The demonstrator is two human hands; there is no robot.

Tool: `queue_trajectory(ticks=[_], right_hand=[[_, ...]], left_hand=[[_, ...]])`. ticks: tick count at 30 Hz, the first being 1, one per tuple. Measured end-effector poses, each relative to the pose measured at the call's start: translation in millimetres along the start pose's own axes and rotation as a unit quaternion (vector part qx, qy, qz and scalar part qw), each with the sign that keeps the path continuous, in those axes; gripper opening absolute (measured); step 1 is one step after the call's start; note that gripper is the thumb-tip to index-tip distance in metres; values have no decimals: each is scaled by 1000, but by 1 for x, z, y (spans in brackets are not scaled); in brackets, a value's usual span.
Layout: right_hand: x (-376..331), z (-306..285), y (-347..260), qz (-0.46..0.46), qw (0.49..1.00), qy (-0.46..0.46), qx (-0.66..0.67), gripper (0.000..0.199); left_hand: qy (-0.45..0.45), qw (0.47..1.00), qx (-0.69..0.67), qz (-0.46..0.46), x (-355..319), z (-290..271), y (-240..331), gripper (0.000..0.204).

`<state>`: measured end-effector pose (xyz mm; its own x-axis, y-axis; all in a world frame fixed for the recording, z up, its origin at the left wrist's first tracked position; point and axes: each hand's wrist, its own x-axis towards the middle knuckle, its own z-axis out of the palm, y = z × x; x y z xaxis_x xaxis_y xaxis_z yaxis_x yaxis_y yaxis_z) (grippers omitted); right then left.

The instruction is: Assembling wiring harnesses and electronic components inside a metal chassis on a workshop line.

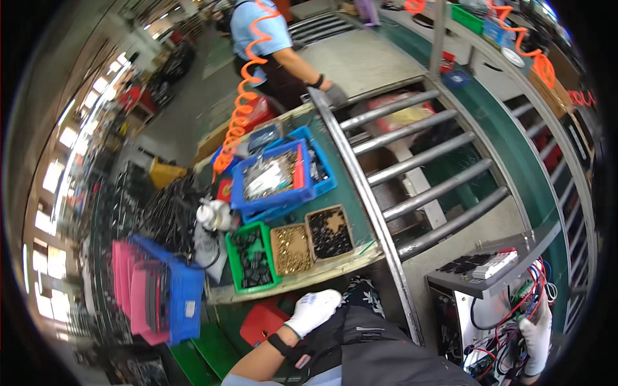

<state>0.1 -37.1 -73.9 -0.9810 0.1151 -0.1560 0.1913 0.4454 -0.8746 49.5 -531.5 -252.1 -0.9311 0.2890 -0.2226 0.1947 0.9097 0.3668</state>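
Note:
My left hand (314, 310), in a white glove, rests on my dark-clad thigh below the bench edge. Its fingers are curled in, and nothing sticks out of them. At the lower right, my gloved right hand (536, 336) is closed around some wires (533, 297) at the side of an open metal equipment case (470, 325). Red, blue and black wires and green circuit boards fill that side. The case has a grey panel (502, 257) with black round fan-like parts and a white block (494, 265) on it. The right fingertips are partly hidden among the wires.
On the bench stand a green bin (277, 281) of black parts, cardboard trays of brass-coloured screws (291, 249) and black screws (329, 233), and a blue bin (238, 193). A roller conveyor (425, 167) runs alongside. Beyond the bench, a co-worker's gloved hand (335, 94) touches its rail.

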Motion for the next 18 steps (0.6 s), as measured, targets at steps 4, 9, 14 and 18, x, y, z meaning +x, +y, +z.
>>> queue_trajectory(ticks=[4,9,14,18], right_hand=[[11,8,29,27,996,46,69,52],[8,2,23,38,993,102,47,45],[11,16,-8,66,992,103,-9,42],[-11,18,-37,91,983,154,-44,46]], left_hand=[[-14,962,117,-247,-88,14,-68,13],[231,862,-60,-448,-95,18,-208,35],[97,877,-9,-471,-25,55,-291,59],[116,910,10,-397,-16,50,-295,23]])
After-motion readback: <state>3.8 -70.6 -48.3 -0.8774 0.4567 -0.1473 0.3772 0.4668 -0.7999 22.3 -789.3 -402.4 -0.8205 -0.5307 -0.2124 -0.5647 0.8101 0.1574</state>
